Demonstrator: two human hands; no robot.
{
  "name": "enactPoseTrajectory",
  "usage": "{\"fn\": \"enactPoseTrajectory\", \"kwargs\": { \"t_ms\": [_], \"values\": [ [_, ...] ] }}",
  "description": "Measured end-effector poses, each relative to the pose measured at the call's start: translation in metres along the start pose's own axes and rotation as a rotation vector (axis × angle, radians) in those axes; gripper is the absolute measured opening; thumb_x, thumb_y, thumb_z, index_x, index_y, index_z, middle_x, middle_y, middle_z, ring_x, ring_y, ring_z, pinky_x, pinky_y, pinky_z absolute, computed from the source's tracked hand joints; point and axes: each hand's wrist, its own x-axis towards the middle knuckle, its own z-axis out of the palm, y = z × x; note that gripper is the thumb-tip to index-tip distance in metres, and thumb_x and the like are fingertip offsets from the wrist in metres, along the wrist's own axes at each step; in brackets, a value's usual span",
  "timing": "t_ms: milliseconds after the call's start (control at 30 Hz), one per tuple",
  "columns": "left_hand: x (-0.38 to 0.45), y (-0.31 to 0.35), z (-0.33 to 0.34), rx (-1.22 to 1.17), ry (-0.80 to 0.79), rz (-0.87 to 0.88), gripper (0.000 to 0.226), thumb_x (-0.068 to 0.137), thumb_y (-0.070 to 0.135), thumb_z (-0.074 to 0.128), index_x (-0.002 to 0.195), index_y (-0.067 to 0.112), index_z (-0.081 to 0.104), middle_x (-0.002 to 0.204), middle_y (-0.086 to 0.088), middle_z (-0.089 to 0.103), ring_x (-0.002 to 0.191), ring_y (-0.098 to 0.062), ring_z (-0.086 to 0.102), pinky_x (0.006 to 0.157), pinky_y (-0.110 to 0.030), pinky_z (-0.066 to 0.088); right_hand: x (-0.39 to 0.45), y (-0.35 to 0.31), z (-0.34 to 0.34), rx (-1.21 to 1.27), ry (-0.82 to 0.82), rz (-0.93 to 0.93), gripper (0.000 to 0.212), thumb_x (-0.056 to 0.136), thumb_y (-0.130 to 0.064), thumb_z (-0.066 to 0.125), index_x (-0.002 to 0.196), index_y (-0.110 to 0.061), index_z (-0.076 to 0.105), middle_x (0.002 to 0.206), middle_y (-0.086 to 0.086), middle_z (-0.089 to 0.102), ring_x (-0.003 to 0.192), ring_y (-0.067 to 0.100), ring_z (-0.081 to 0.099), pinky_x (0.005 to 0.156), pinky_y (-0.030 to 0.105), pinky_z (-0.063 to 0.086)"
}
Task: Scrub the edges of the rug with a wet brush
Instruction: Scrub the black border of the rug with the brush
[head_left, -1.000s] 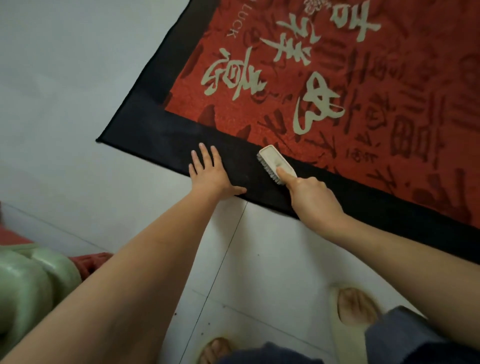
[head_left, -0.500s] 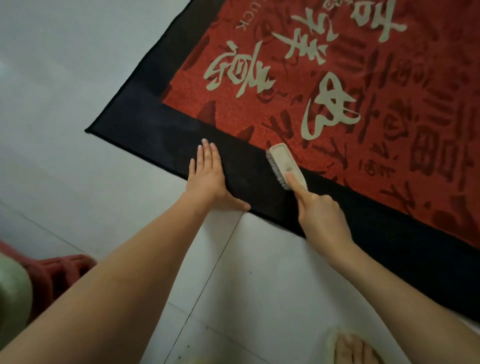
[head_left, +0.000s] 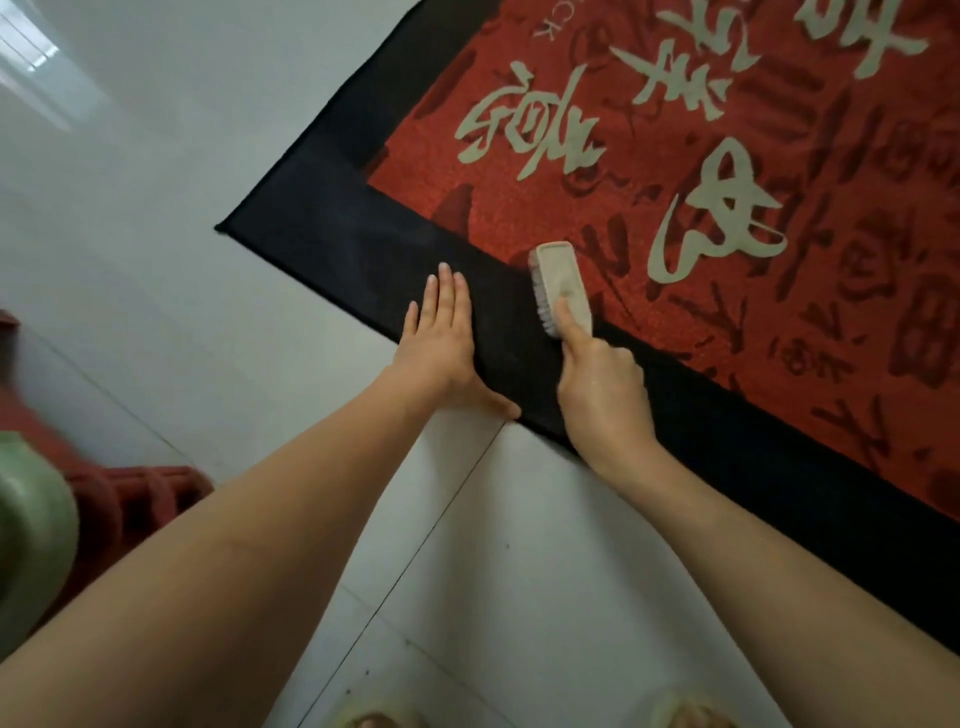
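Head view: the right hand (head_left: 602, 395) grips the brush (head_left: 561, 288) at its near end, fingers curled round the body and the forefinger laid along its back. The brush lies bristles-down across the inner side of the black border of the rug (head_left: 727, 447), its far tip reaching the seam where the red field begins. Compared with a second ago, the brush sits further in from the rug's outer edge and points more directly away from the person; earlier it lay slanted in the middle of the border. That reads as the outward half of a scrubbing stroke, pushed across the border's width.

The left hand (head_left: 441, 338) lies flat on the border just beside the brush, fingers straight and now closed together where they were spread before, the thumb stretched along the rug's edge where it meets the floor (head_left: 156, 208). It seems to pin the rug so the strokes do not drag it.

The camera has also swung, so the rug corner sits further right and lower in the picture; the rug itself appears not to have moved on the tiles. The long run of border to the right looks yet to be scrubbed, so the job is probably at an early stage.

At the left edge a green object (head_left: 26, 530) and something red (head_left: 135, 499) show, too blurred to name.
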Motion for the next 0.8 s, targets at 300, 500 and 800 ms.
{"fn": "enactPoseTrajectory", "kwargs": {
  "t_ms": [300,500,800],
  "values": [
    [-0.009,-0.014,0.007,-0.01,0.105,0.099,0.153,0.052,0.08,0.072,0.152,0.012,-0.022,0.158,-0.004,-0.03,0.146,-0.018,-0.027,0.121,-0.035,-0.011,0.001,0.023,-0.015,-0.273,-0.154,-0.218,0.074,0.096,-0.012,0.037,0.147,-0.054,0.004,0.086,0.014,0.058,0.086,0.039,0.063,0.075,0.043,0.049],
    [-0.01,-0.013,0.006,0.005,0.104,0.081,0.153,0.052,0.08,0.073,0.152,0.013,-0.022,0.158,-0.003,-0.031,0.146,-0.018,-0.027,0.12,-0.035,-0.011,0.013,0.045,-0.036,-0.321,-0.128,-0.223,0.075,0.094,-0.011,0.039,0.146,-0.056,0.009,0.094,0.019,0.063,0.087,0.041,0.062,0.075,0.043,0.047],
    [-0.011,-0.009,0.004,0.026,0.087,0.062,0.155,0.052,0.078,0.075,0.152,0.013,-0.022,0.159,-0.005,-0.03,0.147,-0.021,-0.025,0.12,-0.037,-0.009,-0.008,0.044,-0.025,-0.265,-0.22,-0.272,0.074,0.095,-0.014,0.04,0.144,-0.06,0.007,0.091,0.017,0.064,0.084,0.038,0.064,0.073,0.042,0.05]
  ]
}}
